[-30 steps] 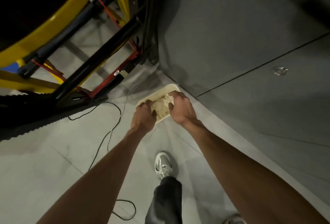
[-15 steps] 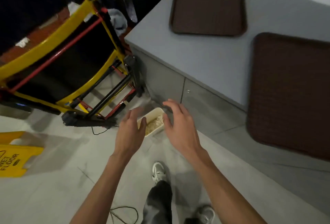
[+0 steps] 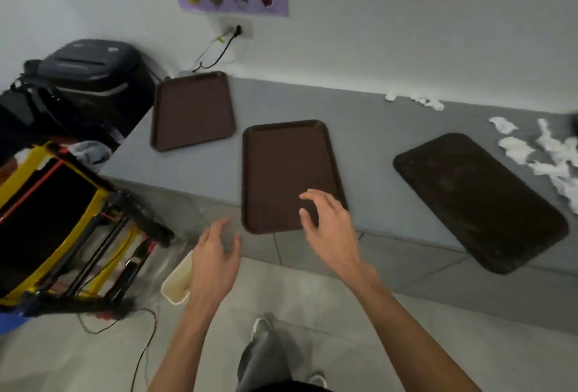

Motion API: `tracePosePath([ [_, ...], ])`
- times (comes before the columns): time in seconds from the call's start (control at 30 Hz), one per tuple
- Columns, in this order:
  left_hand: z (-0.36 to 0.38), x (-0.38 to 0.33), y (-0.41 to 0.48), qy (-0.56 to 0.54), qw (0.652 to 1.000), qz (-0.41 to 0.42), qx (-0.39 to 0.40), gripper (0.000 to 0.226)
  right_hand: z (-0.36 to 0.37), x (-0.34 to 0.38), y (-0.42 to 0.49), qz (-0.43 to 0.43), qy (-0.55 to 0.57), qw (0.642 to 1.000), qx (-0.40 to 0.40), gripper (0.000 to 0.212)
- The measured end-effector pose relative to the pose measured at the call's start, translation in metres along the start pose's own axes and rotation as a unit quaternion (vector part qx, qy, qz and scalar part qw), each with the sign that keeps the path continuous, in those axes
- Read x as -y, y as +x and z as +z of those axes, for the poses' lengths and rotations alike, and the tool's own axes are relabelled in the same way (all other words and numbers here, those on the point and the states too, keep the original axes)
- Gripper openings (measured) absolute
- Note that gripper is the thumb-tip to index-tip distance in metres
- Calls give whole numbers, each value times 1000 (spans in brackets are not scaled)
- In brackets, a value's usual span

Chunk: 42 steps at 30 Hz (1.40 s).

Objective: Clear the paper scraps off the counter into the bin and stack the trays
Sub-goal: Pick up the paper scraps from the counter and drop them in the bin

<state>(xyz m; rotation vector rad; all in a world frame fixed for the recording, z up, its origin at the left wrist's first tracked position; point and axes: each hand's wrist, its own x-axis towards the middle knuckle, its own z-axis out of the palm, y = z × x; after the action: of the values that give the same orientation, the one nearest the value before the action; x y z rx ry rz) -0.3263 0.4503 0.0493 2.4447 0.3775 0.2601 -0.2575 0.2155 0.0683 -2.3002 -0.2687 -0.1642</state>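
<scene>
Both grips are empty and spread wide. The left grip [image 3: 215, 261] hovers with loose fingers in front of the table edge, above the small cream plastic bin [image 3: 175, 287] on the floor. The right grip [image 3: 331, 229] hangs open over the near end of the middle brown plastic tray [image 3: 291, 160]; I cannot tell whether it touches it.

A second ago both grips were down in that bin, pressed onto a wad of pale paper. Half a second ago they had let go and were rising. Now they are up at table height and the view has lifted from the floor to the grey table [image 3: 359, 116]. So one load of paper has, by my reading, gone into the bin, which sits below the table's left end beside the yellow-framed cart [image 3: 47, 204].

The job is far from done. A heap of white crumpled paper scraps [image 3: 531, 154] lies at the far right of the table, with a few small white bits [image 3: 416, 99] near the wall. The three trays lie apart and unstacked: the left brown tray [image 3: 192, 110] near the wall, the middle one, and a darker smooth tray [image 3: 478, 200] angled over the front edge at the right.

With the right grip already over the middle tray, stacking may come next, or another trip right for scraps; either fits.
</scene>
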Motion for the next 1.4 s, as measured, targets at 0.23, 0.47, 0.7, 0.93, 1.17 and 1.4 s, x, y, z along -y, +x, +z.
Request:
tracePosePath([
  [0.23,76,-104,47,-34,995,81,57,29,-91,-81,19,92,-12,995,-43,27],
  [0.47,179,-185,134,-35,980,150,126,26,-142,-170,69,150,-40,985,-76,29],
  [0.7,317,-286,271,34,951,204,229,33,-200,-259,137,207,-78,972,-82,27],
  [0.93,418,-379,385,117,921,224,295,50,-241,-326,202,227,-97,963,-102,25],
  [1.17,476,-373,449,129,907,213,340,57,-254,-377,304,188,-142,970,-55,32],
  [1.4,485,-329,447,143,908,281,277,44,-222,-433,411,163,-246,955,21,48],
])
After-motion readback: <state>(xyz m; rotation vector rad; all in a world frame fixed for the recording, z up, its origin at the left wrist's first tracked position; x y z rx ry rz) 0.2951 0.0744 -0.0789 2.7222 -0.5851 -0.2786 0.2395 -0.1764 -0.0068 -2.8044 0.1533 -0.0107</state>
